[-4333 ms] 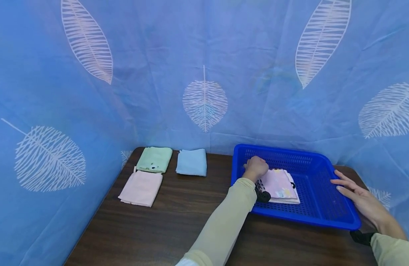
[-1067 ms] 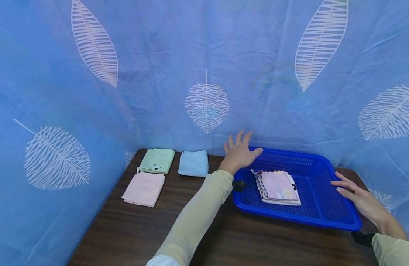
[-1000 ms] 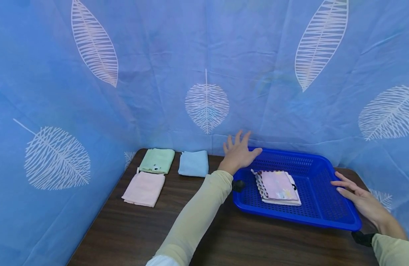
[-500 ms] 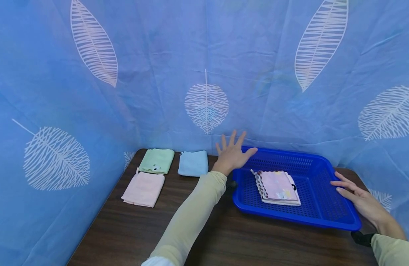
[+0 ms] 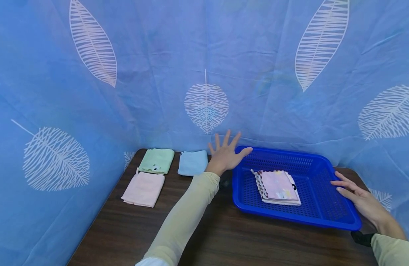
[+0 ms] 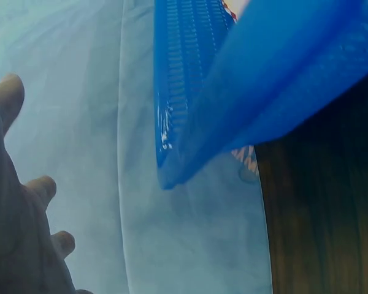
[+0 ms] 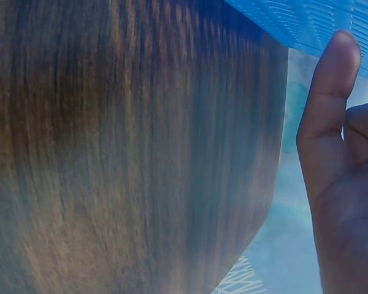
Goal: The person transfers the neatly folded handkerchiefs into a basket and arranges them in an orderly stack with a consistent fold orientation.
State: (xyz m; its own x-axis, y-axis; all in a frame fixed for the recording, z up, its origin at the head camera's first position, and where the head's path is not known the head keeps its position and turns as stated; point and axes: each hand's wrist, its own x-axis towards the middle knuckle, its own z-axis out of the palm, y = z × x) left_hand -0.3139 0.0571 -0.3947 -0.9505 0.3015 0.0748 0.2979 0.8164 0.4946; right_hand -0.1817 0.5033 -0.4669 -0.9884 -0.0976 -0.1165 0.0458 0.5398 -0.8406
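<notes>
Now left hand (image 5: 225, 157) hovers spread, empty, beside the basket (image 5: 324, 218); right hand (image 5: 360, 199) flat on its rim should steady it during reach for blue cloth (image 5: 192, 163).

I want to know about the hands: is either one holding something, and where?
Left hand holds nothing, fingers spread. Right hand rests on the blue basket's right rim.

Right wrist view: dark wood-grain table (image 7: 129, 147) fills most of the frame. Perforated blue basket (image 7: 306, 21) enters at the top right corner, over the table edge. Right hand (image 7: 340, 184) at the right side, thumb upright, its tip against the basket's underside; other fingers loosely curled. Pale blue cloth backdrop (image 7: 282, 257) beyond the table edge.
</notes>
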